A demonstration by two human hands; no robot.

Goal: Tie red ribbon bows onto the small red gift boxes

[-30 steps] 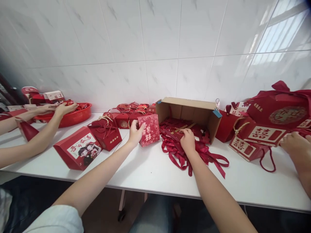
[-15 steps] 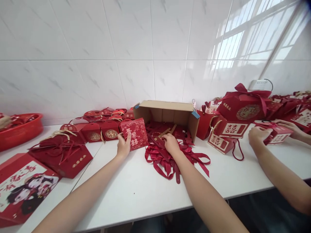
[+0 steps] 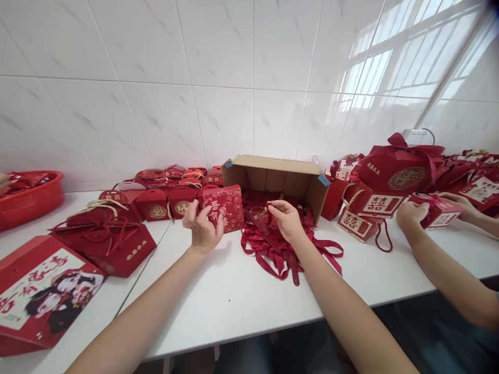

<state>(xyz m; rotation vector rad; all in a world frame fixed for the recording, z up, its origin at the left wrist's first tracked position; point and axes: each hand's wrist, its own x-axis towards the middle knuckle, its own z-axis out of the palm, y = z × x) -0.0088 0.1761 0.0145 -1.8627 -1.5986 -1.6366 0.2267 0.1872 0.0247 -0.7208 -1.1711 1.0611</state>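
Note:
My left hand [image 3: 205,228] is off the red gift box [image 3: 233,205], its fingers spread just in front of it. That box stands upright on the table, printed with a pale floral pattern and white characters. Over the ribbon pile, my right hand [image 3: 287,221] has thumb and forefinger pinched on a dark red strap [image 3: 270,212], mostly hidden by the fingers. Below lies a tangle of dark red ribbons [image 3: 273,264] and flat straps, spilling from an open cardboard box [image 3: 275,165] lying on its side.
Several small red boxes [image 3: 153,206] line the wall at left, near a larger tied box [image 3: 113,249] and a picture box [image 3: 42,296]. A red basin [image 3: 31,205] sits far left. At right, a co-worker's hands [image 3: 413,214] hold a red box [image 3: 440,210] beside stacked boxes [image 3: 405,169].
My left hand has let go of the red gift box and opened beside it. My right hand has risen slightly from the pile with a strap pinched in it. The view has shifted slightly.

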